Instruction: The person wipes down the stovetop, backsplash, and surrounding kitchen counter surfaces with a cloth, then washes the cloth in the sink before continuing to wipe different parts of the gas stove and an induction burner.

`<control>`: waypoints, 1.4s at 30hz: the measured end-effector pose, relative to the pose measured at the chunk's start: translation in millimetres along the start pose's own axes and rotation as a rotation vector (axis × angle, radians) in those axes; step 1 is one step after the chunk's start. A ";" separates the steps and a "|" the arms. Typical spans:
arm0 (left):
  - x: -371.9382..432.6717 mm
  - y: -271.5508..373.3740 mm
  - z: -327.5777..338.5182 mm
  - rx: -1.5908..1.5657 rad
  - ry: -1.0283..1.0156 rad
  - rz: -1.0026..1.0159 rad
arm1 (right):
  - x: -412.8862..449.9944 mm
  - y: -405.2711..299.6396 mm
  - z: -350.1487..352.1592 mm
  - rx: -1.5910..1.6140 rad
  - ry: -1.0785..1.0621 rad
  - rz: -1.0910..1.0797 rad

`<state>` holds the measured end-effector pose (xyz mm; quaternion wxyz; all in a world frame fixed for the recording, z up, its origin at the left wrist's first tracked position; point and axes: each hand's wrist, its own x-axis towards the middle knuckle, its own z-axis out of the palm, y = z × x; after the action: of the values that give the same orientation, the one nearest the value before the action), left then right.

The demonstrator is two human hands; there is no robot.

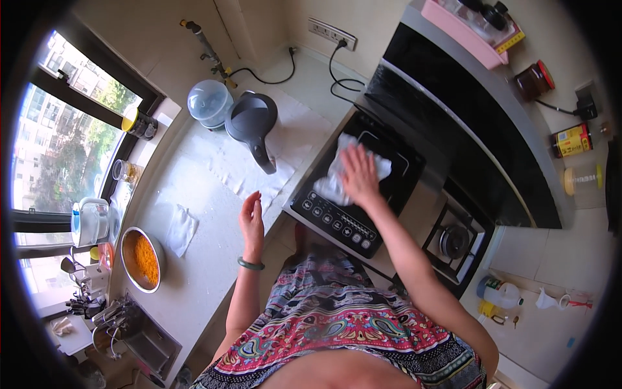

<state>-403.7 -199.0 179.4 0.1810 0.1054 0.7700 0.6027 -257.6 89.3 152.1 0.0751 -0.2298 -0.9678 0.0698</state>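
Note:
My right hand (358, 177) lies flat, fingers spread, on a crumpled white cloth (332, 185). The cloth is pressed against the black glass top of an induction cooktop (388, 187), above its row of touch buttons. My left hand (251, 224) hangs empty over the front edge of the counter, its fingers loosely curled. A green bangle (250, 264) circles the left wrist. Beyond this hand stands an electric kettle (251, 121) with a dark grey lid and handle, on a pale sheet (228, 167). Next to the kettle is a clear-domed appliance (210, 103).
A steel bowl (159, 253) of shredded orange food stands at the left, near a folded white wipe (182, 231). A sink (150, 335) is beyond it. Right of the cooktop are a gas burner (454, 241) and a black range hood (466, 126). A power cord (335, 73) runs to a wall socket strip (323, 31).

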 end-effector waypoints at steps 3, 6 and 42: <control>-0.1 -3.0 -9.2 0.008 0.023 -0.004 | -41.0 -15.1 -14.3 0.139 -0.094 -0.134; 0.0 -7.1 -21.6 -0.021 0.057 0.000 | -27.8 18.3 -44.0 0.498 -0.307 -0.076; -29.3 -19.3 -107.6 -0.084 0.189 -0.169 | 136.0 -99.9 -2.6 0.971 -0.550 0.353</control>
<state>-419.6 -310.7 187.6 0.1620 -0.0246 0.7640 0.6241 -420.6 63.1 187.0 -0.0947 -0.3000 -0.7560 0.5740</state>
